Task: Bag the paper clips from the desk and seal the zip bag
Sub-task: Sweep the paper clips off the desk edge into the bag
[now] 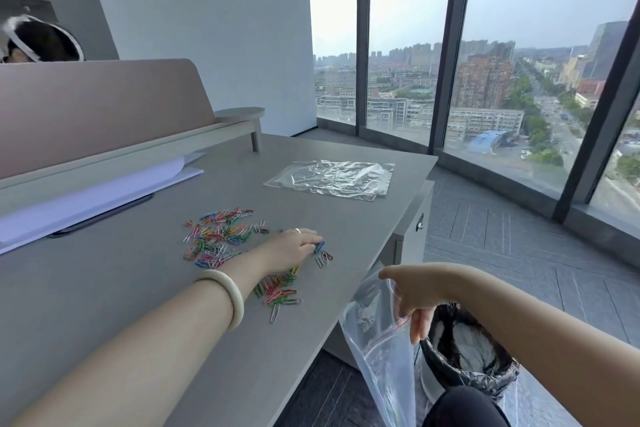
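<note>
The paper clips (221, 236) are small, light and slippery, scattered on the gray desk (104, 288). The left hand (294, 244) pinches some. The right hand (415, 295) grips the soft, floppy bag (374, 340) by its mouth, beside the desk edge. A big window (519, 62) is behind.

- Desk divider panel (97, 104): pinkish-brown, upright along the far edge of the desk, with a pale shelf (239, 113) on a short leg at its right end.
- White paper sheets (93, 194): lying flat under the shelf, partly covering a dark flat device (type cannot be told).
- Waste bin (467, 362): on the floor beside the desk, lined with a black bag.
- Windows (408, 45): floor-height glazing with dark frames, city buildings and a road beyond.
- Floor (502, 253): grey carpet tiles.
</note>
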`<state>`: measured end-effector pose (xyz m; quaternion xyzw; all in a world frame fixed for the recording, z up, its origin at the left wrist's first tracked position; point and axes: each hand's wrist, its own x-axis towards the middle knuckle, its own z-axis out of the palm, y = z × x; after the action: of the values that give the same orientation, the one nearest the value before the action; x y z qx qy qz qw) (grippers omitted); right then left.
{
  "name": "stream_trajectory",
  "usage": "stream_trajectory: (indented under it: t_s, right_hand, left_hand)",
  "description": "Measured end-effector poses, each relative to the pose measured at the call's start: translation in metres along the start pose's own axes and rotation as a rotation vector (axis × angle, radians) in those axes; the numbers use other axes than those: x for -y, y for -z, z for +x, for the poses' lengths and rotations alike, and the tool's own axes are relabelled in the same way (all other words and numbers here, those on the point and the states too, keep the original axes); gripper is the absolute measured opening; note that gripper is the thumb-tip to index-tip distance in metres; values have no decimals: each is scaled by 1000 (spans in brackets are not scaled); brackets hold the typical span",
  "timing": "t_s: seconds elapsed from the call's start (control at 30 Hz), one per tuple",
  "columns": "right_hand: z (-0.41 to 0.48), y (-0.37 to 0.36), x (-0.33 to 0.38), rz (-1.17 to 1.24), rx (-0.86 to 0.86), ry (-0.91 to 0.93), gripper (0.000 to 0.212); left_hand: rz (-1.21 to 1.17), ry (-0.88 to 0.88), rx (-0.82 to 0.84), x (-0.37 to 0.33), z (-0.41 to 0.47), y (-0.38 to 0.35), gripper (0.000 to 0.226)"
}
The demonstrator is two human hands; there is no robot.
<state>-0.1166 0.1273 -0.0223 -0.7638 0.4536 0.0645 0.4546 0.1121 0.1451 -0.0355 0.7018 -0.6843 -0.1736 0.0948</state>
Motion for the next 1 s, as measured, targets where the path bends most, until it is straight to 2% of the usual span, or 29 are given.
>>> stream_trajectory:
  t_s: [0.17, 0.3, 0.33, 0.47, 1.0]
  right_hand:
    - [5, 0, -1, -123, -11, -36, 75]
    - [1, -2, 4, -285, 8, -84, 27]
    - [-2, -2, 6, -306, -10, -73, 23]
    - [-6, -5, 6, -312, -55, -71, 30]
    - [-2, 4, 1, -314, -153, -56, 30]
  left_hand:
    - [34, -133, 29, -12, -13, -7, 40]
    - [13, -168, 42, -24, -21, -11, 39]
    - [12, -176, 44, -26, -22, -12, 39]
    - [15, -200, 58, -34, -25, -15, 40]
    - [-9, -218, 85, -53, -30, -23, 40]
